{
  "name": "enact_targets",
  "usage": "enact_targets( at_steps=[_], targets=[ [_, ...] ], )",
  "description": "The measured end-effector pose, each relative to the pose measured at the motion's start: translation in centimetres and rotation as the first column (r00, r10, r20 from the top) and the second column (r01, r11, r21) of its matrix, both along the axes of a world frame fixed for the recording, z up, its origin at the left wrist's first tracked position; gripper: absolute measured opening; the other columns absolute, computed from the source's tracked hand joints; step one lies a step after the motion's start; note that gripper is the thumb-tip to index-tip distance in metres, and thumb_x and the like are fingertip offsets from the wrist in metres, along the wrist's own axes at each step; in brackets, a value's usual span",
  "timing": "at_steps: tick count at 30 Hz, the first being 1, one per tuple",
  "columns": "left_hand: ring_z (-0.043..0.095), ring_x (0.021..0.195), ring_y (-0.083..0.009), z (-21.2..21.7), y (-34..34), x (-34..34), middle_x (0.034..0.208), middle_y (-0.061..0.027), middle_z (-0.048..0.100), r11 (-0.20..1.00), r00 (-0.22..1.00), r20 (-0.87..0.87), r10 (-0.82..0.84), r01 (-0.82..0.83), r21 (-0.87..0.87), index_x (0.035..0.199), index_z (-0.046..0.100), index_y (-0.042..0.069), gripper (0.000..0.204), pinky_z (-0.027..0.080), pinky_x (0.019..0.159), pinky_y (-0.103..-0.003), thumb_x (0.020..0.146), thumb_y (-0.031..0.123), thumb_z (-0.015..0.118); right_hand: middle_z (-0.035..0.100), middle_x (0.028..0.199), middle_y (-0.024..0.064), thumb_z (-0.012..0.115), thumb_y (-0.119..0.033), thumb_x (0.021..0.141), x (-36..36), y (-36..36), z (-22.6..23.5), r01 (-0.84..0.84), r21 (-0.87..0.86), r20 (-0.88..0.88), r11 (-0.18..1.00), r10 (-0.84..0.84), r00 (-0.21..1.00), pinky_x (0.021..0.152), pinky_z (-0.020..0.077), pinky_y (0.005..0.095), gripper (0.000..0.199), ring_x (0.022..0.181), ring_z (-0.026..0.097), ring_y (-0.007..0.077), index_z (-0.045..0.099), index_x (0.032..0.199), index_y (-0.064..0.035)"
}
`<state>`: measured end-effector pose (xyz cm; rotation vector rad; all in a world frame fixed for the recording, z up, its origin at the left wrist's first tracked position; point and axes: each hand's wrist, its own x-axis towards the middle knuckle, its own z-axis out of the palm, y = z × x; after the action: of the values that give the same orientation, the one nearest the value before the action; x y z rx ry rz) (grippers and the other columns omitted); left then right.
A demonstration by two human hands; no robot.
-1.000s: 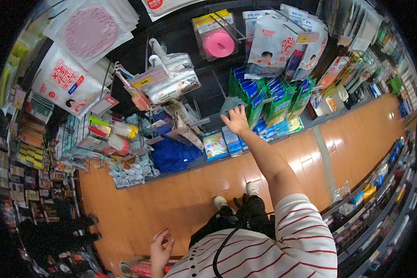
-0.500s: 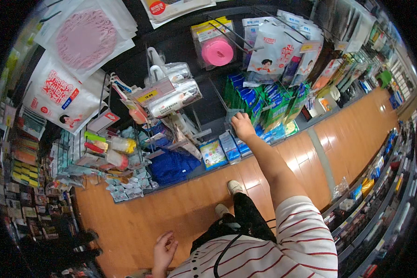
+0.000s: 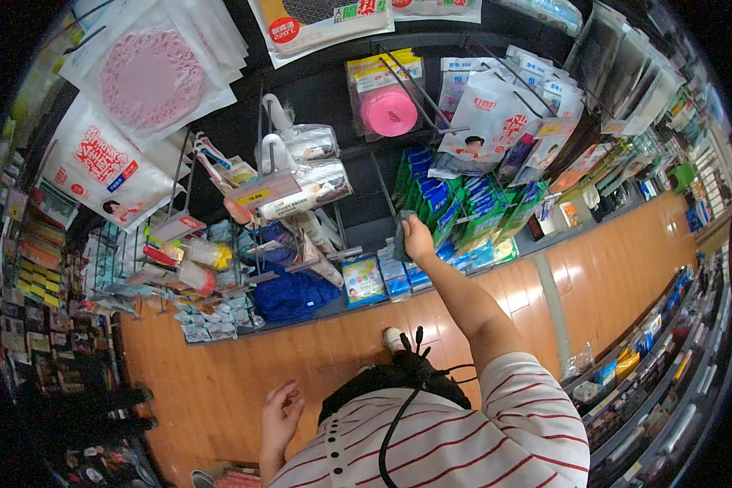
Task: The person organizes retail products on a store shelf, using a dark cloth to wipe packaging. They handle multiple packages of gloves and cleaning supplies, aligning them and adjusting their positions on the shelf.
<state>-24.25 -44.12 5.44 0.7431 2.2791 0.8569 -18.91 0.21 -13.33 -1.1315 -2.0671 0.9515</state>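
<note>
My right hand [image 3: 417,237] reaches out to the shelf with its fingers closed on a grey-green cloth [image 3: 400,237], which hangs down on the hand's left side. Just right of that hand hang green and blue packets [image 3: 431,195] in a dense row on hooks. Low in the view, my left hand [image 3: 283,412] is held beside my striped shirt, its fingers loosely bent and apart, with nothing in it.
Lint rollers [image 3: 305,187] and a pink roll in a bag [image 3: 389,111] hang from hooks ahead. Folded blue cloth [image 3: 293,294] and flat packets [image 3: 364,281] lie on the bottom shelf. Another stocked shelf [image 3: 667,382] runs along the right, across the wooden floor [image 3: 220,382].
My right hand has drawn slightly down and left, and more of the cloth shows beside it. My left hand has risen a little. The view has shifted a little.
</note>
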Motion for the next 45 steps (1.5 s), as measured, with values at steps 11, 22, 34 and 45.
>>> enact_targets(
  at_steps=[11, 22, 34, 45],
  targets=[
    [0.059, 0.096, -0.0231, 0.3, 2.9, 0.9, 0.116, -0.0136, 0.053, 0.982, 0.978, 0.095, 0.185, -0.186, 0.006, 0.111, 0.058, 0.003, 0.031, 0.050, 0.079, -0.030, 0.080, 0.003, 0.063, 0.053, 0.080, 0.0086, 0.045, -0.025, 0.093, 2.0, 4.5, 6.7, 0.015, -0.275, -0.492, 0.961, -0.154, 0.857, 0.071, 0.0395, 0.0318, 0.024, 0.075, 0.047, 0.0183, 0.049, 0.088, -0.0015],
    [0.062, 0.088, -0.0218, 0.2, 1.3, 3.6, 0.104, -0.0140, 0.058, 0.954, 0.955, -0.016, 0.296, -0.297, -0.046, 0.106, 0.058, 0.000, 0.028, 0.050, 0.073, -0.030, 0.079, 0.004, 0.063, 0.057, 0.093, 0.0204, 0.045, -0.027, 0.091, -11.5, 17.7, -0.8, 0.237, -0.318, -0.352, 0.918, -0.347, 0.870, 0.076, 0.0406, 0.0405, 0.031, 0.083, 0.052, 0.0364, 0.051, 0.098, 0.0027],
    [0.061, 0.082, -0.0188, -1.2, -2.9, 6.0, 0.097, -0.0132, 0.063, 0.846, 0.922, 0.027, 0.387, -0.344, -0.406, 0.109, 0.059, 0.003, 0.026, 0.050, 0.069, -0.031, 0.083, 0.005, 0.060, 0.052, 0.122, 0.0165, 0.047, -0.020, 0.083, -15.5, 17.8, 3.5, 0.177, 0.026, 0.328, 0.984, -0.176, 0.928, 0.097, 0.0330, 0.0457, 0.041, 0.116, 0.043, 0.0368, 0.049, 0.121, -0.0060],
    [0.055, 0.071, -0.0178, -2.2, -1.6, 4.6, 0.084, -0.0108, 0.061, 0.932, 0.961, -0.024, 0.274, -0.272, -0.239, 0.109, 0.058, 0.005, 0.026, 0.048, 0.065, -0.030, 0.084, 0.004, 0.059, 0.051, 0.120, 0.0190, 0.045, -0.021, 0.085, -17.9, 15.6, -1.2, -0.313, 0.166, 0.553, 0.935, 0.175, 0.815, 0.106, 0.0243, 0.0453, 0.031, 0.119, 0.038, 0.0384, 0.059, 0.104, -0.0005]
  ],
)
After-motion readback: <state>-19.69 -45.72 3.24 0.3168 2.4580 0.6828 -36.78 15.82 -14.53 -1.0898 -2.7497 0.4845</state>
